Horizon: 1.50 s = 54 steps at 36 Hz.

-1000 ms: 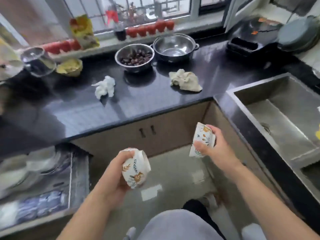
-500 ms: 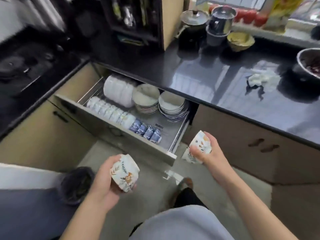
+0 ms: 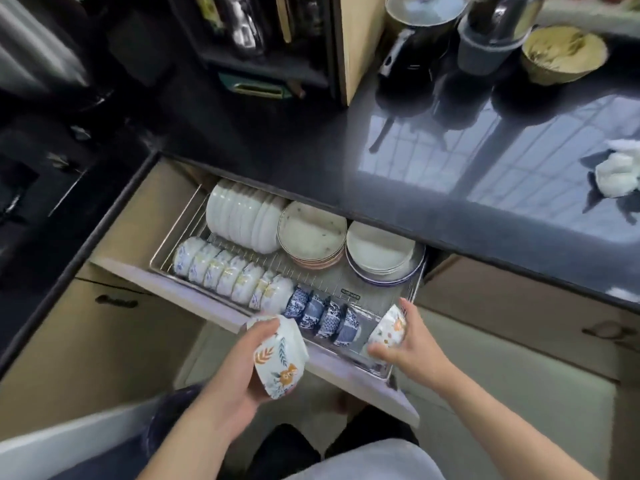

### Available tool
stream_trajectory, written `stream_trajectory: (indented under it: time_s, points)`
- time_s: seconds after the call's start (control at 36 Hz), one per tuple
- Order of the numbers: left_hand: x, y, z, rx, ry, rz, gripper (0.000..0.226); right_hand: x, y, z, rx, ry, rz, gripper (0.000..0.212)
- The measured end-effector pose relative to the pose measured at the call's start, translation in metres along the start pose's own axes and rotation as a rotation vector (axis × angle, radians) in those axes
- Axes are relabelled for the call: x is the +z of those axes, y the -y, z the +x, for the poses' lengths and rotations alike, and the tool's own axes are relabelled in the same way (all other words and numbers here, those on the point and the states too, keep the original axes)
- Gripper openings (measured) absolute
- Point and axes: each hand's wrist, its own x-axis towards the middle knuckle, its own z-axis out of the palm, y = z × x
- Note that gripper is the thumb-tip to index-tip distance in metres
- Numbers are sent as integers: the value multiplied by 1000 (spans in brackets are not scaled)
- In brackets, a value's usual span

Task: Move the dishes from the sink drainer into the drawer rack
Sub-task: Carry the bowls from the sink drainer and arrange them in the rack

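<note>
Left hand: my left hand [image 3: 239,368] holds a leaf-patterned bowl [image 3: 280,358] on its side, fingers [image 3: 263,332] curled over its rim, just in front of the drawer's front edge.
Right hand: my right hand [image 3: 412,344] grips a second floral bowl [image 3: 388,330], tilted, at the right end of the drawer rack [image 3: 367,289], beside the blue bowls.
Drawer rack: pulled out under the counter [image 3: 433,188], its wire base showing between the dishes.
Front row: a line of white bowls [image 3: 232,271] on edge, then four blue patterned bowls [image 3: 325,315], touching one another.
Back row: white plates [image 3: 239,220] standing on edge, a stack of speckled plates [image 3: 311,233], a stack of white plates with blue rims [image 3: 381,254].
Counter: a crumpled white cloth [image 3: 618,174], a kettle [image 3: 415,32], a yellow-green bowl [image 3: 564,51].
</note>
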Motion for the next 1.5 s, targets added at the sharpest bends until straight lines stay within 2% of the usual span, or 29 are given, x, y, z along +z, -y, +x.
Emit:
stream_trajectory:
  time_s: [0.06,0.14,0.22,0.33,0.39,0.44,0.5,0.67,0.89,1.06,1.19,1.31,1.39,1.5]
  points:
    - [3,-15,23,-11,-1,14,40,8,7,26,-20,34,-190,126]
    - [12,-29,61,-76,13,-24,35,23,4,63,15,85,-362,116]
    - [19,-33,89,-117,29,-88,28,35,-3,81,28,93,-442,116]
    - [27,-36,143,-199,122,87,22,53,-19,94,100,44,-411,116]
    - [28,-37,170,-226,178,197,32,61,-27,97,111,-13,-440,117]
    - [25,-38,199,-253,230,290,56,70,-34,100,109,-57,-488,116]
    - [20,-39,218,-252,261,353,63,76,-38,103,101,-80,-528,113]
    - [-3,-39,256,-286,331,457,24,100,-41,110,171,-92,-585,123]
    - [-22,-32,275,-323,334,483,39,104,-48,128,144,-90,-665,106]
    - [-22,-26,279,-313,343,509,40,101,-54,137,86,-105,-716,100]
    - [-21,-21,272,-315,364,517,40,108,-56,125,212,-164,-706,98]
    - [-14,-18,264,-316,370,511,38,114,-56,130,233,-188,-750,88]
    - [-9,-14,261,-312,377,532,35,117,-55,141,198,-139,-699,106]
    - [-3,-8,255,-311,391,559,37,123,-62,152,153,-89,-668,116]
